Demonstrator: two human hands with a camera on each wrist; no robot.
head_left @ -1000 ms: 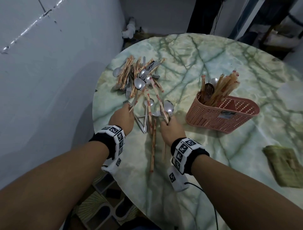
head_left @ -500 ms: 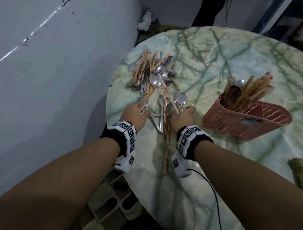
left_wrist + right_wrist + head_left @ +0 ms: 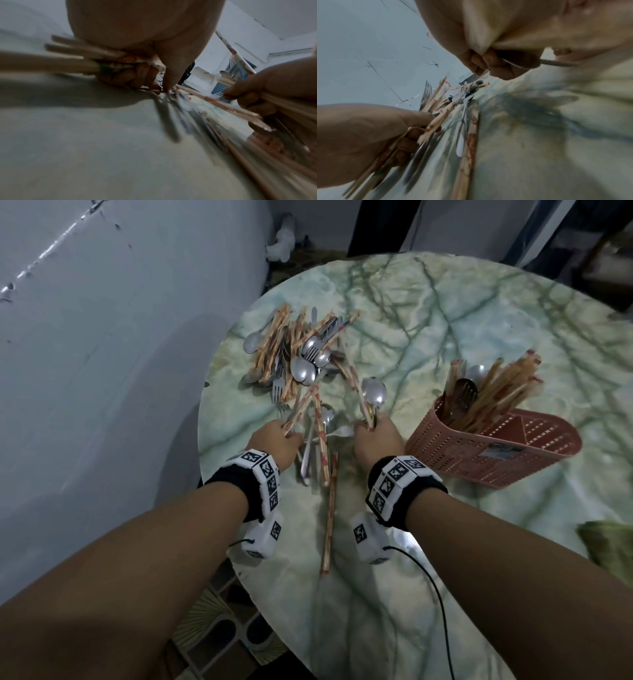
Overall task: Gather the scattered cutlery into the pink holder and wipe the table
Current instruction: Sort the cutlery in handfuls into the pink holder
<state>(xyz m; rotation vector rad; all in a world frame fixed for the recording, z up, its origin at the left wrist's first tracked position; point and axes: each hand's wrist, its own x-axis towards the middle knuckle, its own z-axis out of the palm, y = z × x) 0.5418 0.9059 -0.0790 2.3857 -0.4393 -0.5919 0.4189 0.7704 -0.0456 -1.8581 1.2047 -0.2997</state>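
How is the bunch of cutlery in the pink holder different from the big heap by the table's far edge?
The bunch in the pink holder stands upright and leans together; the heap lies flat and criss-crossed on the marble table. The holder's bunch is mostly chopsticks with a spoon or two showing; the heap shows many spoons and forks among its chopsticks. Both contain the same patterned chopsticks and metal spoons.

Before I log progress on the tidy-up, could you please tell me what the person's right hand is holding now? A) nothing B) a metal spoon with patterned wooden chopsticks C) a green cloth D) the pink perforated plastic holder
B: the right hand grips a metal spoon together with patterned wooden chopsticks.
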